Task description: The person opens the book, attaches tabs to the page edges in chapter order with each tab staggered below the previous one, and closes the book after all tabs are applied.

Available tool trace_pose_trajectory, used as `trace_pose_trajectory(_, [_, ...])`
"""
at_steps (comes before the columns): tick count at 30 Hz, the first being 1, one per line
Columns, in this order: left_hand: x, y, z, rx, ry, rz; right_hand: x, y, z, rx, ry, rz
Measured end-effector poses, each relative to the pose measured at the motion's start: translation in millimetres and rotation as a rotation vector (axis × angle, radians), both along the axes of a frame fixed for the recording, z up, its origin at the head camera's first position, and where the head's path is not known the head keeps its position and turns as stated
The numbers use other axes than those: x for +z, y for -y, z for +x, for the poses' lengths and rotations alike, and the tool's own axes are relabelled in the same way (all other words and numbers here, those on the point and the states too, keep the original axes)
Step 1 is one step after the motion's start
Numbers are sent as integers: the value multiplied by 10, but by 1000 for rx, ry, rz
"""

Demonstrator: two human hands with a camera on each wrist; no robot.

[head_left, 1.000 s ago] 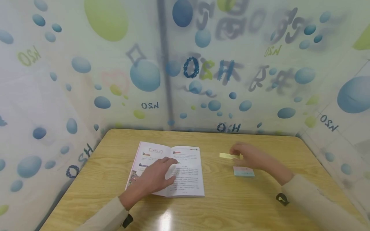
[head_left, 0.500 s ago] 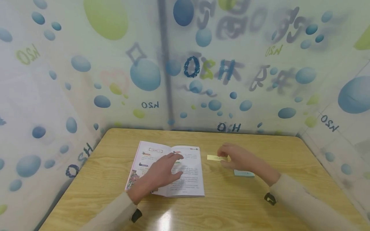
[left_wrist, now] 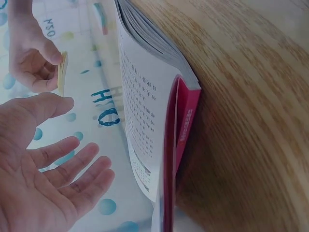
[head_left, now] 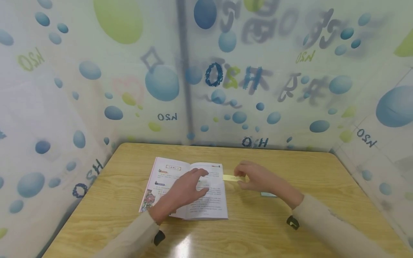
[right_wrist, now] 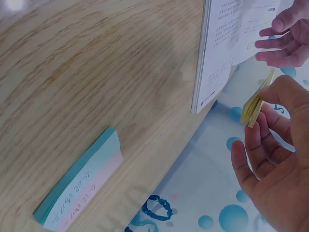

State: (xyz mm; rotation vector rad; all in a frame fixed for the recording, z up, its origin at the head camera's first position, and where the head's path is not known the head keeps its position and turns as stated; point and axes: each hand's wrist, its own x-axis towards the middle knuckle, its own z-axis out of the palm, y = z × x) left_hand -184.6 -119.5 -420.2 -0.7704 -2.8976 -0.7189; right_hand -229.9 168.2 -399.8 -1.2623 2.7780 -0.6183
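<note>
An open book (head_left: 209, 206) with printed pages lies on the wooden table. My left hand (head_left: 182, 190) hovers over its pages, fingers loosely spread and holding nothing; the left wrist view shows a gap between this hand (left_wrist: 53, 164) and the paper. Just past the book's right edge, my right hand (head_left: 261, 179) pinches a thin pad of yellow sticky notes (head_left: 229, 177) between thumb and fingers. The right wrist view shows the yellow pad (right_wrist: 253, 104) held up off the table. A pad of teal and pink sticky notes (right_wrist: 82, 183) with handwriting lies on the table, partly hidden by my right forearm in the head view.
The wooden table (head_left: 251, 229) meets a printed curtain (head_left: 274, 89) at its back edge, with more curtain at both sides. Dark straps (head_left: 293, 222) show near both sleeves.
My right hand has carried the yellow sticky notes left to the book's right edge, its forearm now covering more of the teal and pink pad. My left hand has shifted slightly right over the pages.
</note>
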Motion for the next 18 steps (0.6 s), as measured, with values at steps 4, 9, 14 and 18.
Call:
trace_pose_trajectory(4, [-4, -24, 1, 2, 13, 12, -12, 48, 23, -15, 17, 1])
trace_pose_trajectory(9, [0, -56, 3, -4, 18, 24, -29, 86, 56, -15, 23, -10])
trace_pose_trajectory(14, [1, -84, 12, -18, 40, 27, -8, 113, 88, -23, 30, -8])
trace_pose_trajectory(18, [11, -111, 18, -29, 53, 32, 20, 144, 106, -23, 35, -4])
